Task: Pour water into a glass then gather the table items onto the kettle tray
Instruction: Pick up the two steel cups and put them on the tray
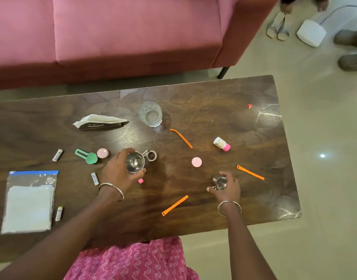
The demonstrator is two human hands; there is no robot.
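My left hand [118,170] grips a steel cup [135,162] by its rim; the cup's ring handle points right. My right hand [228,185] holds a smaller steel cup [219,181] near the table's front right. A clear drinking glass [150,114] stands at the back middle of the dark wooden table [214,102]. No kettle or tray is in view.
Scattered on the table: three orange strips [181,138] [250,172] [174,205], a pink lid [196,162], a small pink-capped bottle [221,144], a green scoop [86,156], a pink round case [103,153], a napkin holder [101,122], a zip bag [29,201], several small tubes. A pink sofa stands behind.
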